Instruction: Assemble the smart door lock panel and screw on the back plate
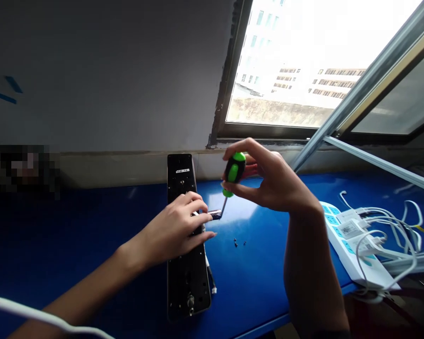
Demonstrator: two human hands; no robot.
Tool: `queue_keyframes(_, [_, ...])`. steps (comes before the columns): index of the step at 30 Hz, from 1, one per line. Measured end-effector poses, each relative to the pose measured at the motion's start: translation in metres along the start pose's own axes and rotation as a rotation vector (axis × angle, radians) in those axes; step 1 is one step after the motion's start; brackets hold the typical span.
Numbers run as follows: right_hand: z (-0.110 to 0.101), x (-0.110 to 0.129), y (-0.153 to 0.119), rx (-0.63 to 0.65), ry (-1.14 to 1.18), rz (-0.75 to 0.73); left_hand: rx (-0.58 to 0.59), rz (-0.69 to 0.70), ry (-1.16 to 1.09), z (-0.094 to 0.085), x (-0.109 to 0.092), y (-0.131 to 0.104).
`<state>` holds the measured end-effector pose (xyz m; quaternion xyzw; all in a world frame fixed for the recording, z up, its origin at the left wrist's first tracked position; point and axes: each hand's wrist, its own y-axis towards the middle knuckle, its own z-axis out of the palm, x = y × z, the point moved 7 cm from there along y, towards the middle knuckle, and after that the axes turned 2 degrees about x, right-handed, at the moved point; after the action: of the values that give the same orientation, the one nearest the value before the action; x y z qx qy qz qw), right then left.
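Note:
My right hand [265, 176] grips a screwdriver [235, 169] with a green and black handle, its shaft slanting down to the left. The screwdriver's tip meets the end of a small dark, shiny part [216, 214]. My left hand [180, 226] lies across a long black panel [188, 282] with its fingers on that shiny part; the thumb is stretched out below. Part of the panel is hidden under my left hand. A metal fitting [190, 301] stands near the panel's close end. Several tiny dark screws [235, 243] lie on the blue table to the right.
A cable with a white connector [214, 290] sticks out beside the panel. At the right, a white power strip [353, 254] carries plugs and tangled white cables. Another white cable [38, 313] crosses the lower left. A metal frame bar [360, 75] slants before the window.

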<state>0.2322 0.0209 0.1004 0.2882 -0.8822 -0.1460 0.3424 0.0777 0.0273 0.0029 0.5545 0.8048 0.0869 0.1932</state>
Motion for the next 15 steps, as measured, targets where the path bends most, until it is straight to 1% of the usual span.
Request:
queue_keyframes(4, [-0.004, -0.037, -0.023, 0.346, -0.084, 0.331, 0.133, 0.084, 0.029, 0.031, -0.029, 0.013])
queue_keyframes(6, [-0.004, -0.049, -0.032, 0.443, -0.102, 0.41, 0.194, 0.109, 0.047, 0.046, -0.04, 0.02])
queue_keyframes(8, [-0.005, -0.054, -0.035, 0.484, -0.105, 0.422, 0.25, 0.104, 0.082, 0.06, -0.045, 0.028])
queue_keyframes(12, [-0.004, -0.061, -0.034, 0.5, -0.164, 0.429, 0.37, 0.115, 0.117, 0.085, -0.051, 0.037])
queue_keyframes(15, [0.0, -0.067, -0.031, 0.523, -0.199, 0.431, 0.385, 0.123, 0.13, 0.093, -0.051, 0.042])
